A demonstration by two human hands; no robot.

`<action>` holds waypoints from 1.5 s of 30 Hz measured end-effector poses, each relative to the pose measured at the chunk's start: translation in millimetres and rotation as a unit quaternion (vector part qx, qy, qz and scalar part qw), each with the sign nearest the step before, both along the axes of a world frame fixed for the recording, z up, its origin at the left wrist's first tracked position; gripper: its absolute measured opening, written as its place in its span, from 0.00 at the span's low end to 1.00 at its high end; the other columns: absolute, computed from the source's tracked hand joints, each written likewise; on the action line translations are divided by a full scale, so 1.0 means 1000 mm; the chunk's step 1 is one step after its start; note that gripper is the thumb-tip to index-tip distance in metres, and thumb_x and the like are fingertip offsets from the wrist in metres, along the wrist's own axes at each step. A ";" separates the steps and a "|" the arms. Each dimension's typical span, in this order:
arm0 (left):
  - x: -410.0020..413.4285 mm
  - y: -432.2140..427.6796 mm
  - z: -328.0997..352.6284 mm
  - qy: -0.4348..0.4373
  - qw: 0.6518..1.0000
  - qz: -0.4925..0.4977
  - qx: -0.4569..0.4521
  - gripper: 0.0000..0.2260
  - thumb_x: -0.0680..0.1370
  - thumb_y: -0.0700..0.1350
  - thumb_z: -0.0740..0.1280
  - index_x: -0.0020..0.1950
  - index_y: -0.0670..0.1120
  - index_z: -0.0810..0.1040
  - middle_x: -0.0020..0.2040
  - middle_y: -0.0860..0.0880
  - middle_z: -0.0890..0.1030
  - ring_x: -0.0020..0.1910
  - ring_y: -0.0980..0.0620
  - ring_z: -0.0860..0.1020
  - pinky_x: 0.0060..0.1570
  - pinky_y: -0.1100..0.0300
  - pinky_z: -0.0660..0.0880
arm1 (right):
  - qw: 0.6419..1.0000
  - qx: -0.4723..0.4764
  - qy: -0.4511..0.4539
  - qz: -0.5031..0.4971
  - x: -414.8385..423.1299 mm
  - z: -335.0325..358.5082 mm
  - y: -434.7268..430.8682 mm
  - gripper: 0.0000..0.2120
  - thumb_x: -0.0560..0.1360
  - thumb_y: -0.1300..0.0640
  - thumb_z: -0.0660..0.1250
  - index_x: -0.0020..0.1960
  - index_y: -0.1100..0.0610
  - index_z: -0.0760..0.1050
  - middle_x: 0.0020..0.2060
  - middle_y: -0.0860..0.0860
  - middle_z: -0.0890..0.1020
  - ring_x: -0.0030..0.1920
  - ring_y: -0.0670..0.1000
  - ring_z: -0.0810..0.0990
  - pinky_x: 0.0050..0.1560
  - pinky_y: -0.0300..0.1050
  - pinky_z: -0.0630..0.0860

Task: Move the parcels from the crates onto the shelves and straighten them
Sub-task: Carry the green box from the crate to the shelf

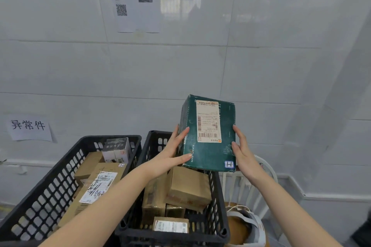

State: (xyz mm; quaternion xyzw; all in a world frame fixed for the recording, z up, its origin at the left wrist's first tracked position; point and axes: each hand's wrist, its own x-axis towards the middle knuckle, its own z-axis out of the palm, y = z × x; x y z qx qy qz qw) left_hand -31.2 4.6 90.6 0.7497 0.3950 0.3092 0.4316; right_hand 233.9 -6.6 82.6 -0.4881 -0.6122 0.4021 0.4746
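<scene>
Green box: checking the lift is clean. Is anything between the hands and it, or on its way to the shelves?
Nothing visible. The left hand and right hand hold the green box directly by its sides, above the crate. No shelf shows, so that path is unknown.

My single head-height view sits close behind the left hand [170, 152] and right hand [244, 154], facing forward and down: wall [261, 66] beyond them, crates [170, 235] beneath.
</scene>
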 end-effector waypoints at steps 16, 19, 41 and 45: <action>0.191 0.033 -0.007 -0.077 0.971 -0.223 -0.035 0.33 0.70 0.62 0.72 0.67 0.77 0.57 0.77 0.50 0.59 0.68 0.43 0.70 0.62 0.50 0.76 | 0.947 -0.041 -0.042 -0.316 0.142 0.026 -0.142 0.19 0.73 0.30 0.55 0.63 0.23 0.60 0.68 0.44 0.71 0.69 0.48 0.70 0.66 0.52 0.71; 0.254 0.020 -0.009 -0.083 0.953 -0.291 -0.037 0.31 0.73 0.57 0.72 0.67 0.76 0.58 0.76 0.50 0.60 0.69 0.44 0.70 0.61 0.51 0.77 | 0.931 -0.035 -0.042 -0.362 0.179 0.030 -0.179 0.19 0.78 0.38 0.57 0.67 0.28 0.59 0.67 0.41 0.73 0.66 0.43 0.72 0.65 0.48 0.71; 0.773 -0.222 -0.015 -0.126 0.762 -0.630 -0.083 0.34 0.71 0.59 0.72 0.72 0.72 0.59 0.77 0.55 0.61 0.71 0.46 0.70 0.70 0.41 0.69 | 0.712 -0.029 -0.076 -0.698 0.482 0.027 -0.497 0.24 0.76 0.36 0.63 0.67 0.21 0.56 0.70 0.49 0.72 0.70 0.44 0.69 0.62 0.56 0.76; 0.863 -0.272 -0.008 -0.131 0.714 -0.683 -0.083 0.33 0.70 0.60 0.72 0.71 0.73 0.61 0.77 0.55 0.61 0.71 0.47 0.71 0.69 0.42 0.71 | 0.643 -0.037 -0.094 -0.760 0.528 0.032 -0.538 0.26 0.76 0.37 0.63 0.70 0.28 0.57 0.69 0.49 0.73 0.69 0.45 0.71 0.64 0.51 0.74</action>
